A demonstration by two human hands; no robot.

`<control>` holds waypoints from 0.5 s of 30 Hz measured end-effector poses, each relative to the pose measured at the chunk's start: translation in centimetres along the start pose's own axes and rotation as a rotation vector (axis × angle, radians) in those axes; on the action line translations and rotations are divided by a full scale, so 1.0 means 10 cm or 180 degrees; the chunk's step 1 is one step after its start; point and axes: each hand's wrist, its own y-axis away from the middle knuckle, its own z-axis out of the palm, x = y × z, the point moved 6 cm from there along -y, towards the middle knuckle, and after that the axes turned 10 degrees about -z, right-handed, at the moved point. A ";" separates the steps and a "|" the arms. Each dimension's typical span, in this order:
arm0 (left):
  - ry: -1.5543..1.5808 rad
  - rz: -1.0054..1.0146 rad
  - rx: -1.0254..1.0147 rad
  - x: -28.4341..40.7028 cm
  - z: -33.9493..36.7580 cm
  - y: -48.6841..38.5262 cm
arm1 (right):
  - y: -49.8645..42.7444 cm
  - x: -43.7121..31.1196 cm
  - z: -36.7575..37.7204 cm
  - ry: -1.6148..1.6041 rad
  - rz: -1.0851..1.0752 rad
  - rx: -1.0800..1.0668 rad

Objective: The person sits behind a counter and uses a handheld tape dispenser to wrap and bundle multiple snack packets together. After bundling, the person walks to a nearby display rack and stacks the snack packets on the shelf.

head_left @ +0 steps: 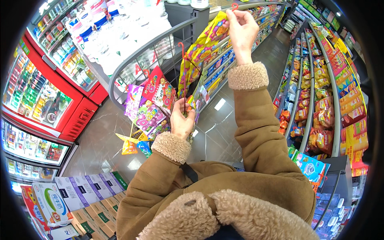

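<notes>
At the top, my right hand [244, 30] pinches the upper end of a strip of yellow candy packets [204, 43], beside a small red plastic hook [235, 6]. Lower down, my left hand [181, 121] closes its fingers around a thin dark hanging strip [185, 76] with a red hook [181, 48] at its top. A small colourful packet shows at those fingertips, partly hidden. Left of this hand hang a red gummy candy bag [159, 90], a purple grape gummy bag [150, 117] and a purple-white packet [133, 102]. Behind them curves a grey wire rack [144, 48].
White plastic-wrapped goods [120, 33] are stacked behind the rack. Red drink coolers [76, 117] stand at left, milk cartons [49, 204] at lower left. Snack shelves [324, 99] line the right side of a tiled aisle [216, 126]. Bottles [327, 213] stand at lower right.
</notes>
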 end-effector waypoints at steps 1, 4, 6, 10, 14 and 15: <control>-0.0052 0.0055 0.0014 0.00 0.01 0.00 | -0.07 -0.06 -0.03 -0.0094 -0.0227 0.0019; -0.0243 0.0153 0.0065 0.00 0.01 -0.02 | -0.31 -0.27 -0.21 0.0323 -0.0676 0.0321; -0.0355 0.0142 0.0012 -0.03 0.02 -0.04 | -0.42 -0.43 -0.33 0.0511 -0.0851 0.0611; -0.0498 0.0274 0.0087 -0.03 0.00 -0.09 | -0.67 -0.71 -0.53 0.0391 -0.1076 0.0808; -0.0899 0.0653 0.0078 0.04 0.08 -0.08 | -0.74 -0.89 -0.69 0.0218 -0.1459 0.0851; -0.1062 0.0773 0.0050 0.07 0.12 -0.06 | -0.76 -0.93 -0.74 0.0283 -0.1485 0.0933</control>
